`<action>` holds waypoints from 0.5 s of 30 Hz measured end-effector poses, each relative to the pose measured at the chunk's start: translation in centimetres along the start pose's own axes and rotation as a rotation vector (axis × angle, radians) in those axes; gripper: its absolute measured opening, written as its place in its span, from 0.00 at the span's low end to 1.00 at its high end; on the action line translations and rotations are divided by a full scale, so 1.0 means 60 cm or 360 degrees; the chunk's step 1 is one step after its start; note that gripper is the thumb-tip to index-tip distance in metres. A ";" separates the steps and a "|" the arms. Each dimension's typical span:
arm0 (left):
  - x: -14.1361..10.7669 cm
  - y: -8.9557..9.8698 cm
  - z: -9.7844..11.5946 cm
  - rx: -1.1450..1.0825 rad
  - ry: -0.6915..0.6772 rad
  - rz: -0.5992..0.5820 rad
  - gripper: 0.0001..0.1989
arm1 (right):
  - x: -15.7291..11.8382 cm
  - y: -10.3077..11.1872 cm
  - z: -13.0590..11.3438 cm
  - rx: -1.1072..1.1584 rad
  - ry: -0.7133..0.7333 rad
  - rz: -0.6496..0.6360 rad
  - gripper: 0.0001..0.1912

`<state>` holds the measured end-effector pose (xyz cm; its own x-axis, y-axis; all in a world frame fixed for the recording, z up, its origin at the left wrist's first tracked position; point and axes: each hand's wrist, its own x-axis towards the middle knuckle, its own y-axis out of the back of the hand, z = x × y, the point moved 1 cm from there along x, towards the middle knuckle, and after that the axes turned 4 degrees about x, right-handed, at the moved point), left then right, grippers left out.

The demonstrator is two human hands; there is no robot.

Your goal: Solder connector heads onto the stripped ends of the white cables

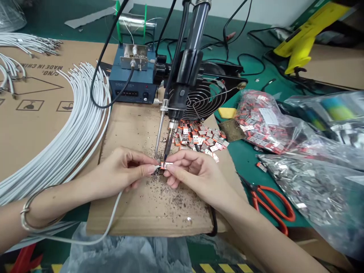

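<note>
My left hand (127,170) pinches the end of a white cable (113,214), which hangs from under the fingers and curves off to the lower left. Between thumb and fingers, my right hand (190,170) grips a small orange and silver connector (167,165). The cable end meets the connector just under the tip of a soldering iron (167,146), clamped upright in a stand. A thin metal feed tube (160,136) comes down beside the tip. Dark specks of solder lie on the cardboard (127,132) below both hands.
Behind stand a blue solder feeder (133,85), a solder spool (132,27) and a black fan (199,100). Loose connectors (199,138) lie before the fan. White cables (85,113) bundle at left. Orange-handled scissors (273,206) and bags of parts (307,189) are at right.
</note>
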<state>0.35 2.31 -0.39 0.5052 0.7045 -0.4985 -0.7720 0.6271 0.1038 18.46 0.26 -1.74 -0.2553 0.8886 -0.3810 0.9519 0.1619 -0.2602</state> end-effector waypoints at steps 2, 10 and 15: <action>0.000 -0.001 0.003 -0.0022 -0.0010 0.0005 0.12 | 0.000 0.000 0.000 -0.0005 -0.0001 -0.0004 0.11; -0.002 -0.001 0.003 -0.0069 0.0015 -0.0002 0.09 | -0.002 -0.001 -0.005 -0.0011 -0.0014 0.0005 0.11; -0.004 -0.002 0.007 -0.0209 0.0005 -0.0031 0.07 | -0.003 0.003 -0.005 -0.0032 -0.0001 -0.0011 0.10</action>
<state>0.50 2.21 0.06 0.5192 0.6915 -0.5022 -0.8062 0.5914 -0.0191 18.71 0.28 -1.44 -0.2620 0.8872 -0.3797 0.9533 0.1767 -0.2450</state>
